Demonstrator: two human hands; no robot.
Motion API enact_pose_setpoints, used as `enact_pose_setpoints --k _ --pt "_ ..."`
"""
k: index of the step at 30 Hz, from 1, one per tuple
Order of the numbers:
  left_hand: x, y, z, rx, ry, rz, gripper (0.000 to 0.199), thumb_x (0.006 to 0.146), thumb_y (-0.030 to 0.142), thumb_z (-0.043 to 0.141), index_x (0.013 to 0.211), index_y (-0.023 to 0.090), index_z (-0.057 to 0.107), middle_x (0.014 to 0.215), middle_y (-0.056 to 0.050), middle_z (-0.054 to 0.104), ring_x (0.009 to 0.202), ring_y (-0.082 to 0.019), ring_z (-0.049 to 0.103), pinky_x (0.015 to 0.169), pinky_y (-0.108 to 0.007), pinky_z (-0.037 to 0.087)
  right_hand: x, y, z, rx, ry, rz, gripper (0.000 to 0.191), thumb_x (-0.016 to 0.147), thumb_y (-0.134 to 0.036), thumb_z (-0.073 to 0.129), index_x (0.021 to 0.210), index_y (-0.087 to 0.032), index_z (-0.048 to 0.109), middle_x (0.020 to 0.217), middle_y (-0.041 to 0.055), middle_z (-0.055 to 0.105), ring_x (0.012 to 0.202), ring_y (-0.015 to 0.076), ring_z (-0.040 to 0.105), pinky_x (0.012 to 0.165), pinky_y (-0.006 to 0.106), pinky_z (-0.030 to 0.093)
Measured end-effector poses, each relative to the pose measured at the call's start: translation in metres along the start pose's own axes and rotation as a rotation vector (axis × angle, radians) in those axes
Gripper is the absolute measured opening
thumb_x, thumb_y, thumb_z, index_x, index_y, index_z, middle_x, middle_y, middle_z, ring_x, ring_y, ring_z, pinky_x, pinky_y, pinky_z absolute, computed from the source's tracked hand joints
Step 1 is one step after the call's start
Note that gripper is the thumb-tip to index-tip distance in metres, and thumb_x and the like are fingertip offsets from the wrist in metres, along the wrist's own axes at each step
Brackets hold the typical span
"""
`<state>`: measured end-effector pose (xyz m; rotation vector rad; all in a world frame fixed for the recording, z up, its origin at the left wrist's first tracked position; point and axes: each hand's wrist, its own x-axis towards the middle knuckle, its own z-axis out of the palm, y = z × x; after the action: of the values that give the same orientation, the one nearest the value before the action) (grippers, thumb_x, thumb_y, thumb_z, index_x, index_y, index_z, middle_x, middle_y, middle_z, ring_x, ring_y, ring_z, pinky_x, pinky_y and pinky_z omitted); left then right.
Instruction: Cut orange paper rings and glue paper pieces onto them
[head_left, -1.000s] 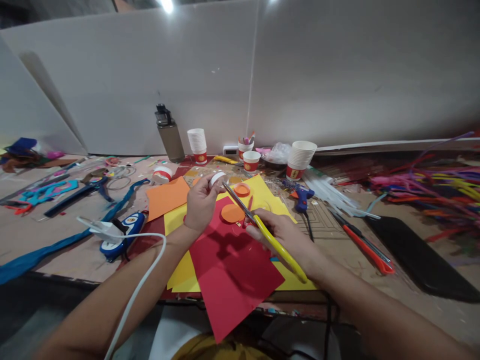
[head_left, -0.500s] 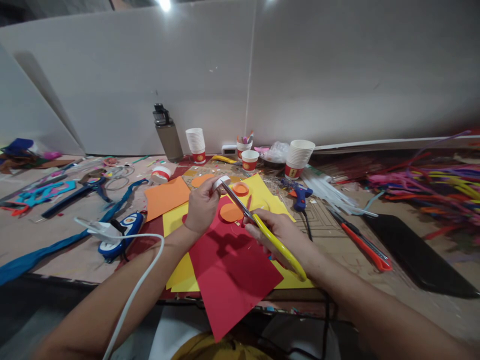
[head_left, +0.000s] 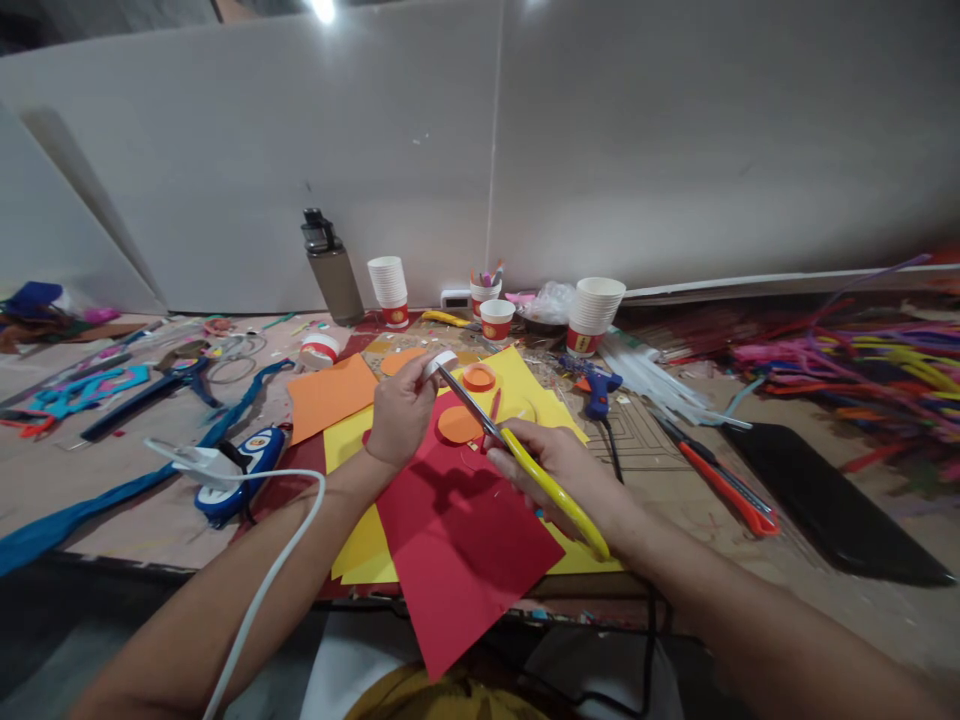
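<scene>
Between the fingertips of my left hand [head_left: 401, 415] is a small white round piece [head_left: 441, 361], which looks like part of a paper cup. My right hand [head_left: 577, 462] is closed round yellow-handled scissors [head_left: 559, 492]. Their blades point up and left, with the tips at the white piece; whether they are cutting into it I cannot tell. Under my hands lies a red sheet [head_left: 465, 570] on top of yellow sheets [head_left: 536, 395]. An orange disc [head_left: 459, 424] and a small round orange piece with a pale rim [head_left: 478, 377] lie just beyond the blades.
Stacked paper cups [head_left: 595, 315] and a bottle [head_left: 334, 275] stand along the back. A blue glue gun [head_left: 598, 390], a red cutter knife [head_left: 727, 485] and a black phone-like slab [head_left: 832, 500] lie right. Left are a power strip [head_left: 244, 478] and its white cable [head_left: 262, 590].
The whole view has shifted slightly. My hands, the white piece and the scissors keep nearly the same position relative to each other.
</scene>
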<state>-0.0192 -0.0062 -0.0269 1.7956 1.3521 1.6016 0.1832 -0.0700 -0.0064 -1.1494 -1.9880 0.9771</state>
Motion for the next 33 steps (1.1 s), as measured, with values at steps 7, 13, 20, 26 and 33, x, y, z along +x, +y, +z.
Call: enact_pose_setpoints --k 7,13,20,26,33 --pt "-0.0005 -0.0006 -0.0001 -0.032 -0.007 -0.001 0.03 0.084 0.021 0.06 0.112 0.021 0.07 0.087 -0.001 0.073 0.087 -0.017 0.068 0.087 -0.028 0.05 -0.0012 -0.0018 0.0003 0.009 0.015 0.007 0.022 0.09 -0.041 0.054 0.083 -0.021 0.061 0.061 -0.0031 0.057 0.051 0.0099 0.05 0.048 0.022 0.037" --pt "-0.0006 -0.0019 0.0007 -0.049 -0.002 0.001 0.029 0.085 0.023 0.06 0.112 0.021 0.07 0.09 -0.002 0.074 0.088 -0.017 0.068 0.088 -0.028 0.05 -0.0008 0.0001 -0.0004 0.002 0.007 0.016 0.021 0.09 -0.04 0.053 0.084 -0.021 0.061 0.062 -0.0035 0.057 0.05 0.0092 0.049 0.049 0.021 0.036" --pt "-0.0002 -0.0061 0.0006 0.072 -0.005 0.068 0.03 0.088 0.029 0.058 0.114 0.018 0.068 0.091 -0.003 0.075 0.091 -0.018 0.069 0.086 -0.03 0.053 -0.0004 0.0007 -0.0011 -0.047 -0.024 0.05 0.024 0.091 -0.041 0.05 0.087 -0.02 0.06 0.061 -0.0042 0.055 0.05 0.0083 0.049 0.05 0.02 0.036" --pt "0.0003 -0.0046 0.0008 0.08 -0.004 0.068 0.029 0.088 0.028 0.058 0.112 0.019 0.069 0.089 -0.003 0.075 0.09 -0.018 0.069 0.084 -0.029 0.054 0.0001 -0.0002 -0.002 -0.057 -0.048 0.061 0.023 0.091 -0.04 0.05 0.086 -0.02 0.06 0.062 -0.0038 0.056 0.052 0.0085 0.05 0.05 0.02 0.036" --pt "0.0 -0.0066 0.0011 0.06 -0.004 0.076 0.028 0.087 0.023 0.057 0.112 0.019 0.069 0.09 -0.002 0.076 0.084 -0.017 0.07 0.085 -0.03 0.054 -0.0012 0.0006 0.0006 -0.048 -0.036 0.074 0.024 0.091 -0.039 0.049 0.087 -0.019 0.061 0.064 -0.0031 0.056 0.051 0.0078 0.047 0.049 0.02 0.036"
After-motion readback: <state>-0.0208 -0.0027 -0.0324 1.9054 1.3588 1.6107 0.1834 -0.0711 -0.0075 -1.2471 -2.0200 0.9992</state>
